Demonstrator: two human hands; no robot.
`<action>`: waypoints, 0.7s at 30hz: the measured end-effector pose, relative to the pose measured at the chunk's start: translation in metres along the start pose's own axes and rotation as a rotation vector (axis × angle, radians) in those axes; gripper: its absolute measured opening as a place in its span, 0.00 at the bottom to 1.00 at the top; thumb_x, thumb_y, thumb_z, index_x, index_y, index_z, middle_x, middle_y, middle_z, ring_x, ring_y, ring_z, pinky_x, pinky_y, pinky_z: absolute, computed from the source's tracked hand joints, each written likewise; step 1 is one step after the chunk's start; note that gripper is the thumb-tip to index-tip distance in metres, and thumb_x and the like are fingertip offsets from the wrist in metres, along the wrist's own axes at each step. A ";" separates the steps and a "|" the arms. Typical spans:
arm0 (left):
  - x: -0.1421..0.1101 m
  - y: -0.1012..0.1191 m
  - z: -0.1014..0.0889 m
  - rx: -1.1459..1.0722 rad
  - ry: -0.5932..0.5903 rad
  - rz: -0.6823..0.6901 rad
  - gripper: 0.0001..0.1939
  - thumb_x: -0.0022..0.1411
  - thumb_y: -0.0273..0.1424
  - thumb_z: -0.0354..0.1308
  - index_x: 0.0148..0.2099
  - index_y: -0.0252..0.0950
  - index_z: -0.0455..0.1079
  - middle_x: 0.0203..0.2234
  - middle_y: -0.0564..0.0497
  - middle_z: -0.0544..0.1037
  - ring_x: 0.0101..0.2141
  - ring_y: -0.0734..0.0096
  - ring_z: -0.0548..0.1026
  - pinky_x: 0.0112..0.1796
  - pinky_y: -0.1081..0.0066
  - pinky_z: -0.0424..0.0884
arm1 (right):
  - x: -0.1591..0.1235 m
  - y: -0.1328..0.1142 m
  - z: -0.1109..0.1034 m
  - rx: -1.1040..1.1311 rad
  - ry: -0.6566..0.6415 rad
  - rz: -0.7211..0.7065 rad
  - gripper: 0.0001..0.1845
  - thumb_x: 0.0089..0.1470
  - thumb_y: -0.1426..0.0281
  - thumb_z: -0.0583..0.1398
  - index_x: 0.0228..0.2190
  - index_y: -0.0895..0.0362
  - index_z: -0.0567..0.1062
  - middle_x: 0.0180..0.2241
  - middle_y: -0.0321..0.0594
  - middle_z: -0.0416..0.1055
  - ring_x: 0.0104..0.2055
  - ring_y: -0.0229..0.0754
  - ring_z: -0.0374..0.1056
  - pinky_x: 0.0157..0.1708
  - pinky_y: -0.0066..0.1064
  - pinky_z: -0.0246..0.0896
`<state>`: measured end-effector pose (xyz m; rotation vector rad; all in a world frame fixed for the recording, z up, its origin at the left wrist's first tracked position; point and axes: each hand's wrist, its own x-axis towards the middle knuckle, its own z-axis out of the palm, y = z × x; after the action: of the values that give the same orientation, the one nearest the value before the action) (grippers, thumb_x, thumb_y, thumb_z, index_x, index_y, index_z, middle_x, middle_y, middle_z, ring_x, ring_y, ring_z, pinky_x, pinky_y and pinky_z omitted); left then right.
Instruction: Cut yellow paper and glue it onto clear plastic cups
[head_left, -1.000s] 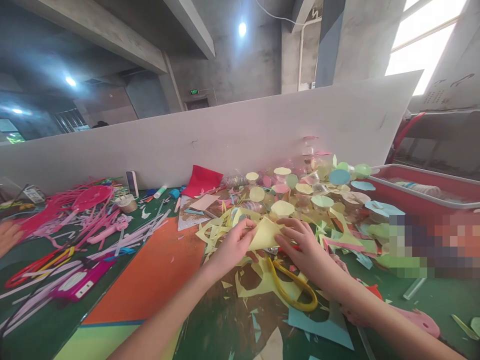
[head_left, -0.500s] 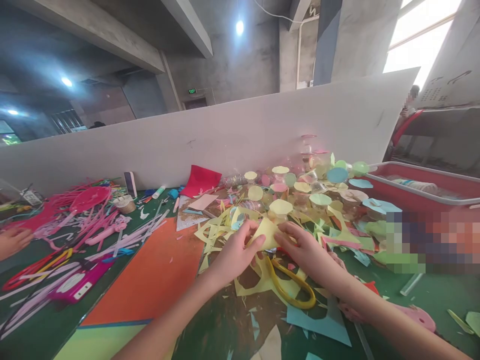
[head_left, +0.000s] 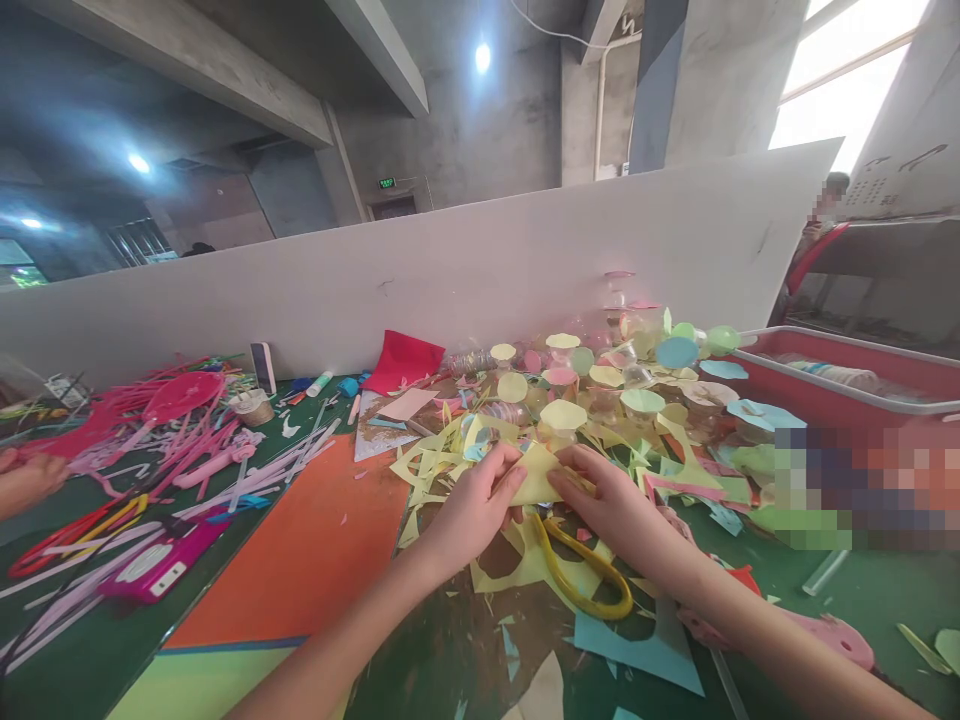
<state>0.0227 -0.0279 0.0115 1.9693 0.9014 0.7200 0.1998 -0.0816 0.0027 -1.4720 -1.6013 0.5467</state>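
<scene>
The fingers (head_left: 511, 472) of the left hand (head_left: 474, 512) were curled close together, their tips pressed against one edge of a piece of pale yellow paper (head_left: 537, 476), while the fingers (head_left: 576, 466) of the right hand (head_left: 616, 512) pinched the opposite edge. Whether the paper was folded, I could not tell. It was held between the two hands, just above a litter of yellow paper offcuts (head_left: 429, 468). The step in hand appeared to be this two-handed work on the paper, with neither hand on a tool. The scissors with yellow handles (head_left: 577, 572) lay just below the right hand, so any cutting would have called for one hand to let go. Both forearms reached in from the bottom of the view, angled towards each other. Ahead lay a heap of pastel paper discs (head_left: 562, 415) against a white partition (head_left: 450, 290). Well to the left, another person's hand (head_left: 30, 482) rested near pink paper strips (head_left: 176, 430).
</scene>
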 end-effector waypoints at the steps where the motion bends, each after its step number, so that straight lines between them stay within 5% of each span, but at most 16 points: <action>1: 0.000 0.000 0.000 0.000 0.000 -0.002 0.11 0.69 0.41 0.46 0.40 0.40 0.61 0.24 0.59 0.68 0.23 0.77 0.70 0.25 0.76 0.63 | 0.000 0.001 0.001 0.012 0.009 -0.009 0.08 0.57 0.62 0.54 0.30 0.52 0.68 0.31 0.36 0.72 0.32 0.43 0.68 0.33 0.32 0.64; 5: -0.001 0.001 0.000 -0.021 -0.006 -0.006 0.10 0.68 0.41 0.47 0.40 0.40 0.61 0.25 0.58 0.69 0.24 0.77 0.70 0.25 0.77 0.65 | 0.001 0.006 0.003 0.083 0.077 -0.017 0.11 0.56 0.60 0.56 0.38 0.52 0.66 0.41 0.41 0.72 0.43 0.47 0.69 0.41 0.36 0.66; 8: -0.003 0.002 0.002 -0.045 -0.033 -0.028 0.11 0.67 0.42 0.48 0.41 0.41 0.62 0.29 0.56 0.71 0.28 0.74 0.72 0.28 0.76 0.68 | 0.001 0.005 0.002 0.155 0.019 0.015 0.14 0.57 0.56 0.54 0.41 0.51 0.65 0.43 0.42 0.70 0.40 0.45 0.69 0.30 0.31 0.67; 14: -0.006 0.005 0.003 -0.011 -0.085 -0.044 0.11 0.68 0.43 0.47 0.46 0.44 0.64 0.35 0.56 0.75 0.30 0.73 0.73 0.31 0.75 0.68 | 0.001 -0.001 -0.002 0.125 -0.050 0.017 0.15 0.59 0.58 0.51 0.28 0.54 0.69 0.25 0.32 0.64 0.24 0.36 0.57 0.22 0.25 0.56; 21: -0.007 0.006 0.002 0.111 -0.081 -0.042 0.14 0.68 0.45 0.44 0.45 0.42 0.63 0.26 0.57 0.71 0.23 0.75 0.67 0.24 0.76 0.61 | -0.001 -0.005 -0.003 0.138 -0.047 0.043 0.15 0.58 0.58 0.51 0.26 0.54 0.67 0.21 0.30 0.59 0.22 0.35 0.53 0.18 0.23 0.50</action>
<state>0.0218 -0.0369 0.0144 2.0551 0.9481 0.5734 0.1994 -0.0840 0.0083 -1.4020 -1.5393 0.7069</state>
